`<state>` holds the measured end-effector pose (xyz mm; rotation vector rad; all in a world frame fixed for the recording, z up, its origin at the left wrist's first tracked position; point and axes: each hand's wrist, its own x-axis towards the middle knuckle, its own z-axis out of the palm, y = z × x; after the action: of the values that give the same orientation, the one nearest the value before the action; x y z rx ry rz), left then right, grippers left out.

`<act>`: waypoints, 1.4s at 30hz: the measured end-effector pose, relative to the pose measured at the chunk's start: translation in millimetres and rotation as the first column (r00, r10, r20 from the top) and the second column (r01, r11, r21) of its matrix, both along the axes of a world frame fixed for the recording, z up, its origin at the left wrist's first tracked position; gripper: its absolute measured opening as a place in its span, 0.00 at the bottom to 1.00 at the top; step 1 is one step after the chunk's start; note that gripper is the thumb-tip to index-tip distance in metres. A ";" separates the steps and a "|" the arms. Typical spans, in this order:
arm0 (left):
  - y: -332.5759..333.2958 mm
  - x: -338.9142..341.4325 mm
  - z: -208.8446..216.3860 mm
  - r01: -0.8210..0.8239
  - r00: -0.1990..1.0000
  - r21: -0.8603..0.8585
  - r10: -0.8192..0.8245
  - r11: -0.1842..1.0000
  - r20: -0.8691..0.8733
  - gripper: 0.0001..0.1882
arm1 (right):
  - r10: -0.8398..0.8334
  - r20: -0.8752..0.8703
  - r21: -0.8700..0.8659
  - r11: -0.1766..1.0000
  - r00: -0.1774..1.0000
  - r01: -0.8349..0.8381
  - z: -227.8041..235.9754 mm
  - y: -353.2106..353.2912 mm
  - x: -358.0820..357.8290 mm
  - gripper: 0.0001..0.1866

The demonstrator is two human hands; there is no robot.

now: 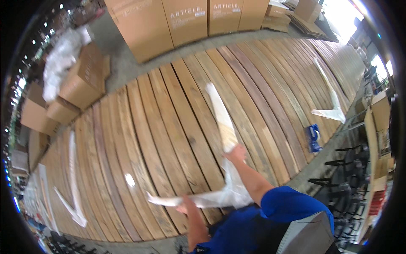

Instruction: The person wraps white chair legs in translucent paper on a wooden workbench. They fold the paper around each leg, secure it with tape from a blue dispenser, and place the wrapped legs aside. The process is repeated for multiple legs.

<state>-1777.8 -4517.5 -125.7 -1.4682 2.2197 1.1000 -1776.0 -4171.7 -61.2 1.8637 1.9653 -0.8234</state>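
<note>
An L-shaped piece wrapped in white, partly see-through sheeting lies on a table of wooden slats. One leg of it points away from me, the other to the left, and the bend is close to my body. My left hand is closed around the left-pointing leg. My right hand grips the far-pointing leg above the bend, its fingers curled over the wrapping. Light wood tone shows through the wrap just beyond that hand. What the piece belongs to cannot be told.
Similar wrapped L-shaped pieces lie at the right and left. A blue tape dispenser rests near the right edge. Large cardboard boxes stand beyond the table; more boxes are at the left. Black metal parts are at the right.
</note>
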 end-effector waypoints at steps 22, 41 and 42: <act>197.8 165.6 338.1 0.849 0.494 0.497 0.066 0.180 -0.867 0.42 | 0.115 -0.993 0.056 0.278 0.025 0.959 291.9 -30.1 467.5 0.46; 495.5 536.9 383.0 0.857 0.367 0.320 0.044 -0.403 -0.929 0.47 | 0.349 -0.937 -0.133 -0.270 -0.032 0.953 295.1 103.1 857.4 0.44; 512.7 543.9 382.9 0.847 0.357 0.312 0.026 -0.431 -0.934 0.47 | 0.331 -0.944 -0.107 -0.278 -0.010 0.955 294.8 111.9 863.3 0.46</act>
<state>-1233.9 -4004.8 257.1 0.9126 0.8949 2.0569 -912.7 -4059.7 233.7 4.9019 1.5408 -0.6783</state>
